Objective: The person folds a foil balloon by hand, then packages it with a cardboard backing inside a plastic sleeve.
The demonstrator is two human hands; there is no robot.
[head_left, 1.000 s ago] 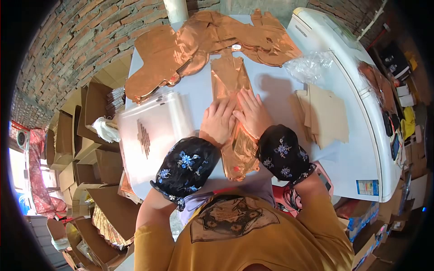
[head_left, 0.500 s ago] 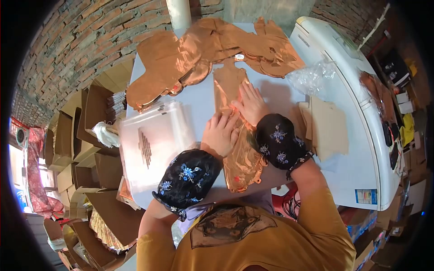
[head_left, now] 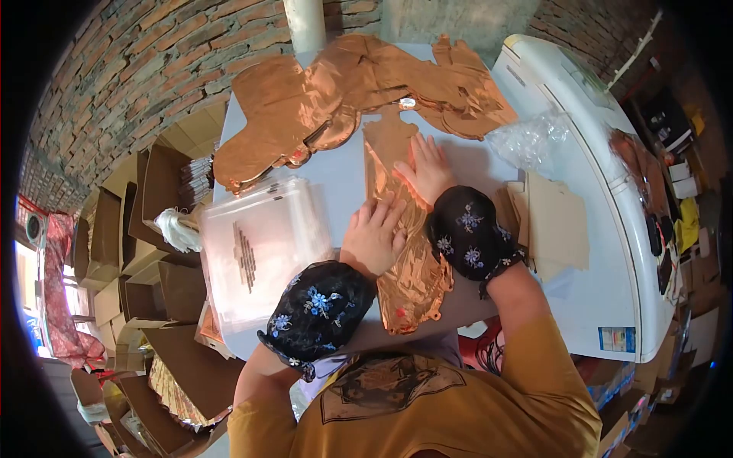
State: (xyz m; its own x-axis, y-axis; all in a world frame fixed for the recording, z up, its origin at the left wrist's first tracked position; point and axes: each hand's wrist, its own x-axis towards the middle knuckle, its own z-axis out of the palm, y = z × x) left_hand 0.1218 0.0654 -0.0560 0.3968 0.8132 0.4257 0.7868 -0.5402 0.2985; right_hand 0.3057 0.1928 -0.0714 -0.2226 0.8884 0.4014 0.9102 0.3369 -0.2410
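Note:
A flat, folded copper-coloured foil balloon (head_left: 416, 282) lies lengthwise on the white table in front of me, its near end at the table's front edge. My left hand (head_left: 373, 237) rests on its left side, fingers stretched out flat. Farther up, my right hand (head_left: 427, 169) lies along its right edge, also flat with fingers extended. Beyond my hands, a pile of larger copper foil balloons (head_left: 282, 107) spreads across the back of the table. Left of my left hand sits a stack of clear plastic bags (head_left: 263, 244) with dark printing.
Tan cardboard sheets (head_left: 557, 225) lie at the right, near crumpled clear plastic (head_left: 531, 141). A white refrigerator lying on its side (head_left: 611, 252) borders the table there. Several open cardboard boxes (head_left: 164, 286) stand at the left, and a brick wall (head_left: 153, 69) rises behind.
My hands stay flat on the foil balloon, with my right hand shifted slightly. The balloon's near end sits a little lower in view, and the camera has tilted slightly.

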